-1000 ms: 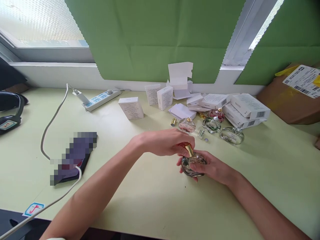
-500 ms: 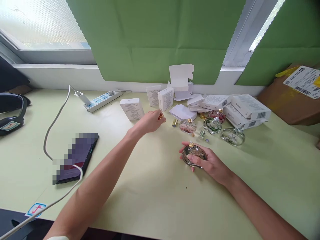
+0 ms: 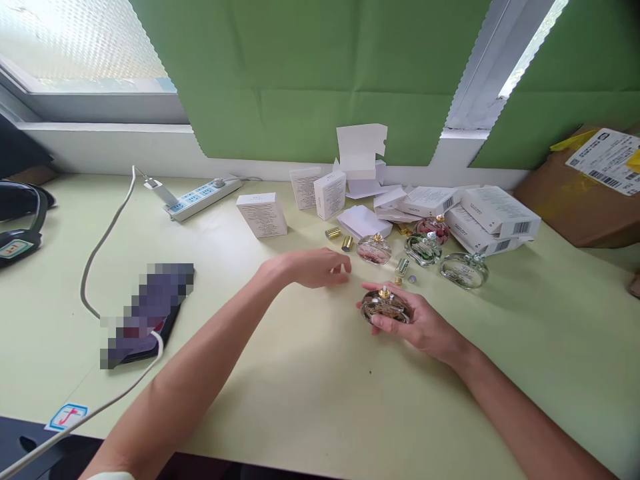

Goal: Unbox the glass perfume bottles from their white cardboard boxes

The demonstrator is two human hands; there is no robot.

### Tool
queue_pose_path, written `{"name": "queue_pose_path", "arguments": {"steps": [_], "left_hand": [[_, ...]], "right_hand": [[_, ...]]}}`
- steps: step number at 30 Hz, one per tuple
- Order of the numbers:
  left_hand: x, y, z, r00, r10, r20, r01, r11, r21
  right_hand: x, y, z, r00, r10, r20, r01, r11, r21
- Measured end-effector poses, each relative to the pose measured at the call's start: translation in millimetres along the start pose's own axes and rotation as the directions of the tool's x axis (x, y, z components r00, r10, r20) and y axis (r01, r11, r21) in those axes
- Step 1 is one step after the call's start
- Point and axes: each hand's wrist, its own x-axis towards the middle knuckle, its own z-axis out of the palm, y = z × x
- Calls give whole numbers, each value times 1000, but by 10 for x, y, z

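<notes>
The right hand (image 3: pixel 420 320) grips a round glass perfume bottle (image 3: pixel 386 307) just above the table (image 3: pixel 320 387), fingers wrapped under and around its body. The bottle's gold spray neck stands bare, pointing up and away from the person. 1 second ago the left hand (image 3: pixel 313 267) was pinched on a gold cap at that neck; half a second ago it had carried the cap far and left, toward the white boxes. Now a gold cap (image 3: pixel 333 233) lies on the table near the closest box (image 3: pixel 263 215), just left of a second gold cap (image 3: pixel 347 243), and the left hand has come back toward the bottle with loosely curled fingers, holding nothing that shows. It hovers close to the bottle's left side without touching it.

Judged from this, the cap is off and set aside, and the bottle sits open in the right hand, near the middle of the table. Beyond it, 3 more glass bottles (image 3: pixel 423 249) stand in a loose row in front of the stacked cartons (image 3: pixel 493 217). A phone (image 3: pixel 150 313) on a charging cable lies well apart to the left.
</notes>
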Motion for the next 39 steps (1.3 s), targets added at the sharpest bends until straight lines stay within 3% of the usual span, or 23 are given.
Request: {"name": "queue_pose_path", "arguments": {"steps": [5,11,13,16,20,23,25,26,28,29,30,31,32,34,36,37,39], "left_hand": [[253,-132,165,996,-8,-87,3,998,-68],[295,-204,184,992,16,-125,-29,994,-105],[291,-202,184,992,21,-125,-34,994,-108],[279,-182,180,993,24,-114,-36,994,-107],[164,-141,75,994,36,-105,-44,996,-79],[-23,-137,-134,962,53,-266,-56,998,-2],[-172,-172,-306,878,19,-478,-16,1000,10],[-247,-204,-388,793,-25,-608,29,1000,-3],[-382,-297,-525,529,-112,-841,119,991,-58],[-439,-357,-574,402,-130,-906,163,984,-69],[-489,-424,-610,315,-140,-939,211,975,-75],[-529,-496,-635,284,-158,-946,264,961,-81],[-560,-570,-649,310,-196,-930,318,944,-93],[-595,-716,-657,439,-312,-842,417,901,-116],[-602,-845,-654,563,-391,-728,473,875,-105],[-599,-899,-653,603,-402,-689,478,873,-92],[-589,-988,-651,625,-392,-675,459,884,-88]], "right_hand": [[-46,-72,-87,999,-36,-17,31,969,-244],[-35,-87,-30,973,-192,-127,93,832,-547],[-14,-71,-9,947,-278,-159,128,785,-606],[13,-40,-8,868,-466,-173,206,654,-727],[20,6,-20,781,-583,-221,137,507,-851],[16,32,-12,770,-568,-291,42,500,-865],[15,35,-9,767,-546,-338,-6,521,-854],[13,31,-11,761,-541,-359,-24,529,-848],[8,14,-25,756,-529,-386,-56,536,-842],[4,3,-35,761,-518,-391,-66,537,-841],[1,-8,-46,771,-505,-387,-70,536,-841],[-1,-16,-57,785,-492,-376,-67,536,-842],[-1,-22,-67,798,-482,-363,-60,536,-842],[8,-22,-81,796,-491,-354,-44,536,-843],[31,-7,-88,760,-524,-383,-55,536,-842],[46,2,-91,735,-541,-408,-69,538,-840],[74,22,-99,685,-567,-456,-97,550,-830]]}}
